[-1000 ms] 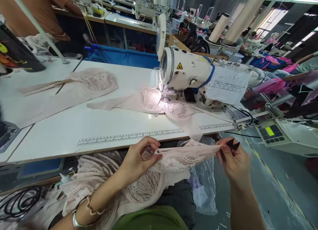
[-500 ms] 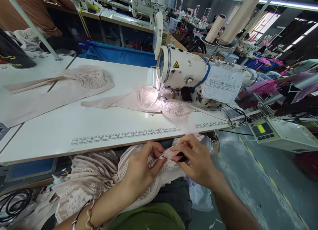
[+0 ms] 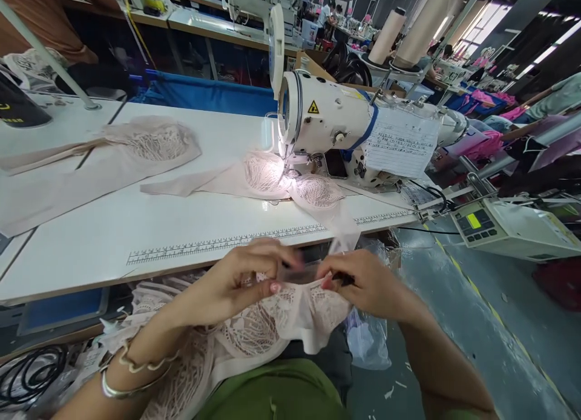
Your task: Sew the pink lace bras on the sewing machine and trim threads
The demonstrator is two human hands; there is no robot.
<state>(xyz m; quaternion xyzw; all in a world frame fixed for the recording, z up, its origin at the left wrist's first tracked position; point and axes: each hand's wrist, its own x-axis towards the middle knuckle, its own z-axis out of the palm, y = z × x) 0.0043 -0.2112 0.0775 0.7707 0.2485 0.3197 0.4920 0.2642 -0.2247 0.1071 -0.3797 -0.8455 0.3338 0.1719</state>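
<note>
Above my lap, a pale pink lace bra (image 3: 295,305) is stretched between my two hands. My left hand (image 3: 247,281) pinches its upper edge with the thumb; the other fingertips are blurred by motion. At the bra's right side, my right hand (image 3: 367,284) grips the edge between thumb and fingers. A small black object (image 3: 344,278) is tucked in that same hand, its kind mostly hidden. Beyond my hands, another pale pink bra (image 3: 318,191) lies under the lit needle of the white sewing machine (image 3: 331,114), one band hanging over the table edge.
On the white table (image 3: 218,217) with its printed ruler lies another pink bra piece (image 3: 157,143) at the left. A phone (image 3: 336,164) rests against the machine. More lace bras (image 3: 181,371) are heaped on my lap. A control box (image 3: 517,229) stands at the right.
My hands have moved apart, the left one leftward, and the bra is now spread between them with a fold hanging down. The view has shifted slightly.
</note>
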